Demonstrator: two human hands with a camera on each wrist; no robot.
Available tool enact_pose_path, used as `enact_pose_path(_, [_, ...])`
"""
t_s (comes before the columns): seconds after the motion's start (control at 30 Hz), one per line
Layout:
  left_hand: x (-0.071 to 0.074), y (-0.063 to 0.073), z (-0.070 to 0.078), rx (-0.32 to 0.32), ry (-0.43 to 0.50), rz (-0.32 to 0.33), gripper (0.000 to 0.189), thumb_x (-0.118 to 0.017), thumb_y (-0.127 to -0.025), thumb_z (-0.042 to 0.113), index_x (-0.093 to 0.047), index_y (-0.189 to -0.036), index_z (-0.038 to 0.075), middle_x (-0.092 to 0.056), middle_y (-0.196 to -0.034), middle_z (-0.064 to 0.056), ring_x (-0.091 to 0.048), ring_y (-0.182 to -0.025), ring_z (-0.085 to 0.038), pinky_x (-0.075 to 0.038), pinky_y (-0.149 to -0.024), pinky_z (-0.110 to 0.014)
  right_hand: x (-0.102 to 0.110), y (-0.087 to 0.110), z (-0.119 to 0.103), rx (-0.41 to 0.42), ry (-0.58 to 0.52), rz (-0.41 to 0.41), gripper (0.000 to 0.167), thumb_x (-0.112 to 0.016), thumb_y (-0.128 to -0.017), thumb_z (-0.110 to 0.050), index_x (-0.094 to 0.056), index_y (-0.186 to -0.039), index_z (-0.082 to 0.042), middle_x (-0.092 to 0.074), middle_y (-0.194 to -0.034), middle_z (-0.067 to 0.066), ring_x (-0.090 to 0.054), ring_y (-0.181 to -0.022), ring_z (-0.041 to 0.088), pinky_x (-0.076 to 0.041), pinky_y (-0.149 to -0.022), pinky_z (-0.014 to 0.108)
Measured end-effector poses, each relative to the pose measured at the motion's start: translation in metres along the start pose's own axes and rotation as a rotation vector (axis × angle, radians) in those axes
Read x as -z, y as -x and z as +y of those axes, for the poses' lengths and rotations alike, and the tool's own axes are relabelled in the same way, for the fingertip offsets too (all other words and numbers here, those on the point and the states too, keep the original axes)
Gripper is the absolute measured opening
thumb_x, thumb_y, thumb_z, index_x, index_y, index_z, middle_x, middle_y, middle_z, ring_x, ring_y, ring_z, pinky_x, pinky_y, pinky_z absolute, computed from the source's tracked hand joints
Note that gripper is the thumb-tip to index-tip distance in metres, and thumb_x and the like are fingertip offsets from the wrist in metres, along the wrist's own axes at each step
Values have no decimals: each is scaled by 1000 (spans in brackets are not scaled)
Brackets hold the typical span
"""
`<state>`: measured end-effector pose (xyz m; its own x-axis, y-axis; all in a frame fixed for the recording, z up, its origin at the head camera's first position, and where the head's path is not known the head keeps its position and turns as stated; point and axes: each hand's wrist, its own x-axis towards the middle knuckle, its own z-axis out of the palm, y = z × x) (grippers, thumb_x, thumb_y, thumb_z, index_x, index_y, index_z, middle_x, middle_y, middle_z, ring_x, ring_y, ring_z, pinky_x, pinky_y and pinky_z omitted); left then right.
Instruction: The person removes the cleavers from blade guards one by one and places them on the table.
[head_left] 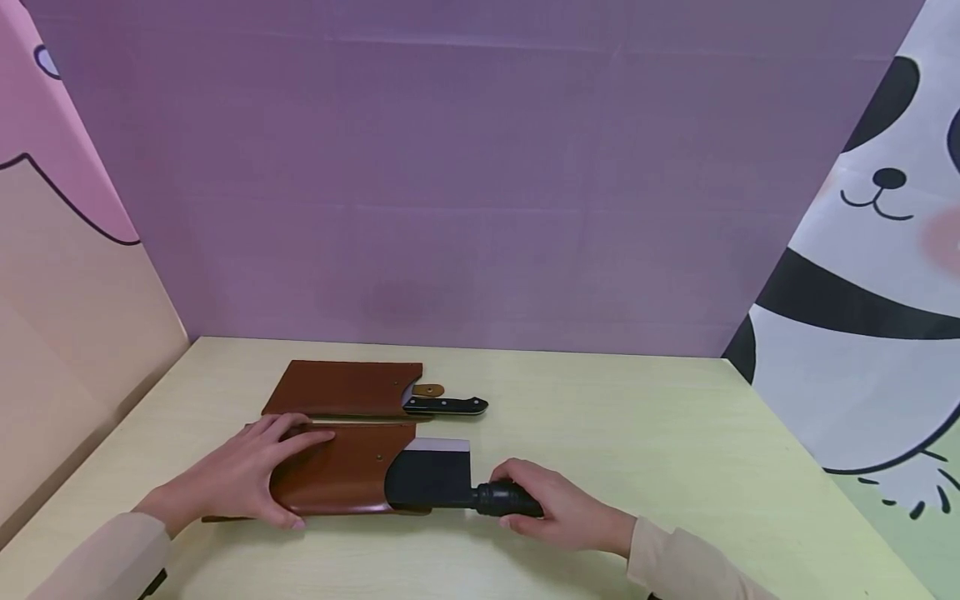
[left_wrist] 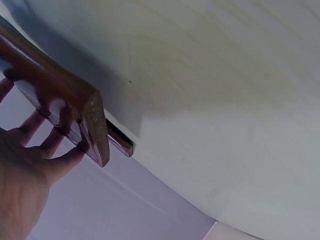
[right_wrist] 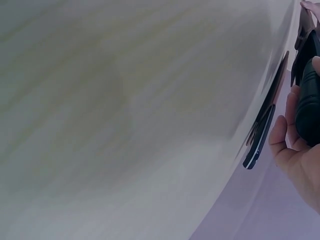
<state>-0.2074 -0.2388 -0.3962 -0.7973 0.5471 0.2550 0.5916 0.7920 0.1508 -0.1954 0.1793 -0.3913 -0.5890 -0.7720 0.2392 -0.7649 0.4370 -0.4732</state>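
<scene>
My left hand [head_left: 232,477] grips a brown leather knife sheath [head_left: 341,475] near its closed end, thumb at the near edge and fingers over the far side. From the sheath's mouth sticks out part of a cleaver with a dark blade [head_left: 435,479] and a bright edge strip facing away from me. The rest of that blade is hidden inside the leather. Around the cleaver's black handle [right_wrist: 307,112] curl the fingers of my right hand [head_left: 564,510]. The left wrist view shows the sheath's end [left_wrist: 95,127] with the fingers along it.
Just behind lies a second brown sheath [head_left: 345,387], a black riveted knife handle [head_left: 448,406] and a small tan strap [head_left: 429,390] protruding from it. Both are on a pale wood-grain table [head_left: 637,433]. A purple backdrop [head_left: 480,183] rises at the table's far edge.
</scene>
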Motion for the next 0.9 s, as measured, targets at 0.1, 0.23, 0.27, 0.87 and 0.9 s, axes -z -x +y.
enact_pose_path(0.1, [0, 1, -1, -1, 1, 4, 97, -65, -51, 78, -43, -135, 35, -41, -130, -1, -41, -116, -24, -39, -88, -51, 0, 1, 1, 11, 4, 4, 31, -60, -88, -25, -47, -114, -15, -53, -102, -6, -50, -87, 3, -45, -78, 21])
enact_pose_path(0.23, [-1, 2, -2, -2, -8, 9, 96, -64, -52, 79, -43, -134, 35, -42, -129, 0, -41, -115, -23, -40, -88, -50, 1, 2, 3, 21, 5, 4, 31, -61, -87, -22, -47, -114, -14, -53, -102, -6, -49, -86, 3, -45, -77, 21])
enact_pose_path(0.27, [-1, 2, -2, -2, -10, 10, 96, -64, -52, 79, -43, -134, 36, -42, -129, 0, -41, -115, -23, -40, -88, -50, 1, 2, 3, 23, 3, 4, 32, -61, -87, -21, -47, -114, -14, -54, -102, -5, -49, -86, 4, -45, -77, 21])
enact_pose_path(0.87, [-1, 6, -5, -6, -26, 22, 96, -63, -52, 80, -43, -134, 34, -42, -130, -1, -41, -116, -24, -38, -89, -51, 2, 7, 7, 36, -14, 10, 32, -61, -87, -19, -46, -115, -16, -54, -102, -5, -50, -86, 4, -45, -77, 22])
enact_pose_path(0.9, [-1, 6, -5, -4, -25, 20, 96, -64, -52, 79, -43, -134, 34, -42, -130, -1, -41, -116, -25, -38, -89, -52, 2, 7, 7, 33, -16, 10, 32, -61, -87, -20, -46, -115, -16, -54, -102, -5, -50, -86, 4, -45, -77, 22])
